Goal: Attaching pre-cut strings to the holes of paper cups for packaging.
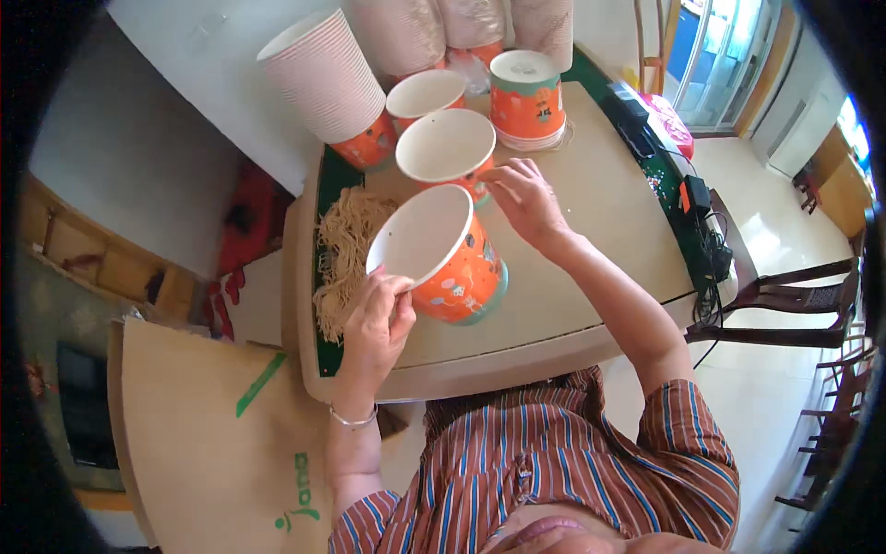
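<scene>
A large orange paper bucket (461, 282) with a white inside leans toward me near the table's front edge. My left hand (377, 312) is closed on its rim at the lower left, thumb and fingers pinching the edge. My right hand (528, 198) hovers to the right of a second paper bucket (445, 148), fingertips pinched together close to its side. Whatever those fingertips hold, if anything, is too small to make out. A third open bucket (425, 92) stands behind. Left of the buckets lies a bundle of beige cords (353, 235).
A tall, tilted stack of paper buckets (323, 83) stands at the back left, with plastic-wrapped stacks (401, 37) beside it. An upturned bucket (526, 111) is at the back right. Black adapters and cables (706, 212) line the right table edge. A cardboard box (203, 415) is at left.
</scene>
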A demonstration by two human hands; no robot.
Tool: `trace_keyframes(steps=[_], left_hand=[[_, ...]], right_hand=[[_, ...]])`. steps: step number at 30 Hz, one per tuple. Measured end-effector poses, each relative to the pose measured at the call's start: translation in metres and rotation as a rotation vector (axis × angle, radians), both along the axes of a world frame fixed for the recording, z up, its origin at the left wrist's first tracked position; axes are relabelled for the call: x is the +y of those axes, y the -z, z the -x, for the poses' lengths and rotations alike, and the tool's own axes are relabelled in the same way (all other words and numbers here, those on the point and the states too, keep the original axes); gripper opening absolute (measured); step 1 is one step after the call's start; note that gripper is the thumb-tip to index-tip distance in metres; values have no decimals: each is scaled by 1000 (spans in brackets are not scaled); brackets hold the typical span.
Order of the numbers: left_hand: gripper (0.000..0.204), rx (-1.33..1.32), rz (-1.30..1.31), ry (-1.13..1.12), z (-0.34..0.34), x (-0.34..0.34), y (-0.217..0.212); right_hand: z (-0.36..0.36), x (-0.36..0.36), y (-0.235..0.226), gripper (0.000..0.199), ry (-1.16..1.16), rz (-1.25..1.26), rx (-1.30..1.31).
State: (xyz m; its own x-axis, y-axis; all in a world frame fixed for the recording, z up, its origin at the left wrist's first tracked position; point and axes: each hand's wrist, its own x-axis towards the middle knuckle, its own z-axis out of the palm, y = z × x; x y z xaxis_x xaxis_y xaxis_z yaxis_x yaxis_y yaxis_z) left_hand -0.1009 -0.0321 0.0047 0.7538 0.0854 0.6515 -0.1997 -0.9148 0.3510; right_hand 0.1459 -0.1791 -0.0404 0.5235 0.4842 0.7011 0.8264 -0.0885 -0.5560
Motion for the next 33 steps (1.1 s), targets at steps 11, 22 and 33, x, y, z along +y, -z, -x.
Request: trace_keyframes(steps=[11, 22, 33], left_hand=[[25, 6, 90, 11, -15, -2, 12], [27, 2, -47, 124, -26, -14, 12], [22, 32, 22, 226, -38, -13, 13]], right_hand=[[34, -51, 15, 20, -216, 78, 628], [61, -69, 19, 19, -88, -48, 540], [76, -82, 3, 39, -72, -104, 362]])
